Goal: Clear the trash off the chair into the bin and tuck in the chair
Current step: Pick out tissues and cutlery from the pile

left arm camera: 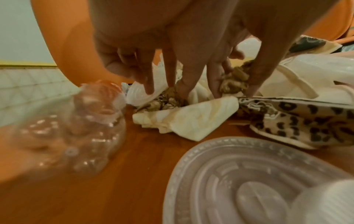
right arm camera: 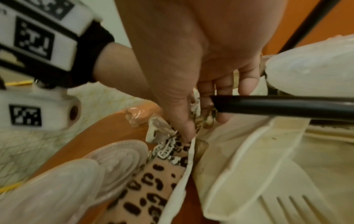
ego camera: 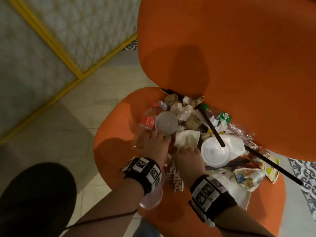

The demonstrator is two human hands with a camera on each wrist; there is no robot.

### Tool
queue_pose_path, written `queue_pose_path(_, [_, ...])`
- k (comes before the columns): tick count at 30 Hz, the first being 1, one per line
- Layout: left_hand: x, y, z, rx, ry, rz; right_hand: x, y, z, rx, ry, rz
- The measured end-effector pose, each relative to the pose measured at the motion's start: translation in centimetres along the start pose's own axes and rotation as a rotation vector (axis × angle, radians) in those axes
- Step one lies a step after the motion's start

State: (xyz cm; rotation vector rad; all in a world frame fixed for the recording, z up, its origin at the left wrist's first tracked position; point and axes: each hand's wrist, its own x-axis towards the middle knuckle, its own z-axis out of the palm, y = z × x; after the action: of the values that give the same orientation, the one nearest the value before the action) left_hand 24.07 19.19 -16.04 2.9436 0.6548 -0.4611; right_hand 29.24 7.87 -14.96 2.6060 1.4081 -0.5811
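Observation:
Trash is heaped on the orange chair seat: a red-labelled bottle, a clear lidded cup, a white lidded cup with a black straw, napkins and a leopard-print wrapper. My left hand reaches down into the pile, its spread fingers touching a napkin and brown crumpled paper. My right hand is right beside it. Its thumb and fingers pinch a crumpled brown scrap. No bin is in view.
The chair's orange backrest rises behind the pile. A clear empty cup lies under my left wrist, and a white foam tray with a plastic fork under my right. A floral wrapper lies at the seat's right. Tiled floor lies left, with a dark rounded shape.

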Motion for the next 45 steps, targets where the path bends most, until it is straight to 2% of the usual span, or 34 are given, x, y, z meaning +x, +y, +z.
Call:
queue_pose_path(4, [0.0,-0.6,-0.2,-0.099,0.101,-0.026,-0.1,1.1,-0.7,0.299,0.079,0.06])
queue_pose_path(7, [0.6,-1.3,-0.5,-0.112,0.122,-0.055,0.0,1.6,-2.1,0.549,0.239,0.138])
queue_pose_path(10, [2.4,-1.6,-0.9,-0.056,0.088,-0.048,1.1,1.9,-3.5,0.65,0.379,0.204])
queue_pose_path(12, [3.7,-1.5,-1.0,0.004,0.061,-0.011,2.3,2.0,-4.8,0.628,0.442,0.227])
queue_pose_path(14, [4.5,-1.6,-1.0,0.011,0.086,0.024,3.8,2.2,-5.8,0.553,0.44,0.228])
queue_pose_path(16, [4.8,-2.0,-1.4,-0.074,0.151,0.032,5.5,2.7,-6.3,0.424,0.403,0.206])
queue_pose_path(18, [4.4,-2.5,-1.8,-0.225,0.259,0.0,7.3,3.3,-6.4,0.274,0.304,0.215])
queue_pose_path(21, [2.7,-3.3,-3.0,-0.479,0.449,-0.16,9.5,3.9,-6.3,0.089,0.199,0.213])
queue_pose_path(24, [0.7,-4.9,-5.5,-0.822,0.58,-0.458,11.1,4.2,-6.1,0.013,0.12,0.184])
queue_pose_path(27, [-0.1,-8.0,-5.2,-0.906,0.551,-0.719,11.8,3.9,-5.9,-0.09,0.036,0.163])
queue_pose_path(30, [0.6,-10.8,-2.9,-0.874,0.342,-0.848,11.9,3.7,-5.7,-0.063,0.016,0.153])
queue_pose_path(33, [1.2,-11.4,-1.6,-0.784,0.132,-0.816,11.6,3.8,-5.5,0.024,0.059,0.162])
queue_pose_path(36, [1.8,-10.8,-1.9,-0.632,0.034,-0.761,11.2,4.3,-5.3,0.127,0.098,0.157])
queue_pose_path(39, [2.5,-10.4,-2.3,-0.432,0.053,-0.712,11.1,4.9,-5.5,0.241,0.085,0.155])
queue_pose_path(41, [3.0,-10.0,-2.8,-0.368,0.136,-0.645,11.0,5.1,-5.7,0.288,0.098,0.138])
queue_pose_path(43, [4.0,-9.0,-4.2,-0.397,0.231,-0.534,10.8,5.2,-5.8,0.323,0.142,0.122])
queue_pose_path(45, [5.6,-7.5,-5.7,-0.456,0.233,-0.352,10.5,5.1,-6.1,0.383,0.246,0.128])
